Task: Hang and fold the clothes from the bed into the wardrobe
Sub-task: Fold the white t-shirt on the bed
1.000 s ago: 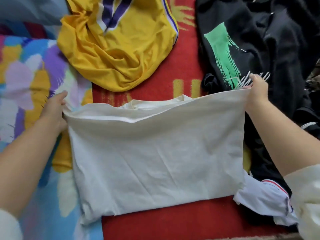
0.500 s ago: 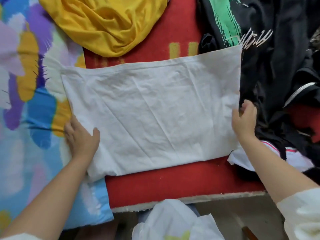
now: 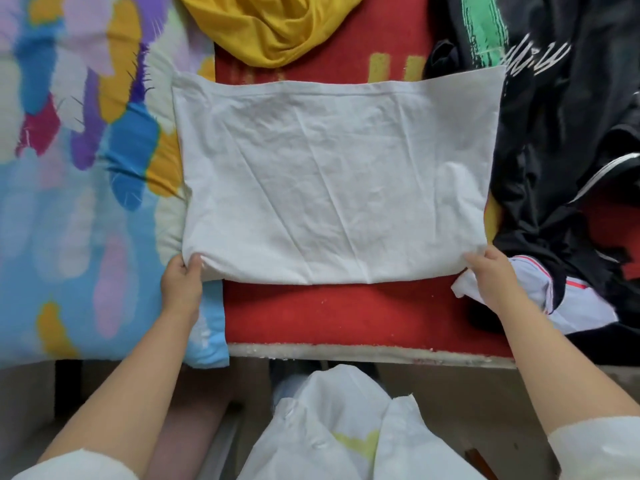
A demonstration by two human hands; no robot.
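Observation:
A white garment (image 3: 332,174), folded into a flat rectangle, lies on the red bed cover (image 3: 346,313) in the middle of the view. My left hand (image 3: 181,284) pinches its near left corner. My right hand (image 3: 491,271) grips its near right corner. Both near corners are slightly lifted and bunched under my fingers. A yellow jersey (image 3: 273,26) lies crumpled behind the white garment. To the right is a heap of black clothes (image 3: 568,140) with a green and white print.
A colourful patterned quilt (image 3: 69,168) covers the bed's left side. A white garment with red trim (image 3: 568,299) sticks out beneath the black heap at the right. The bed's near edge (image 3: 363,351) runs across below my hands, with the floor and my white top beneath it.
The top edge of the white garment was laid down flat. Both my hands then slid from its far corners, along its sides, to its near corners and took hold there.

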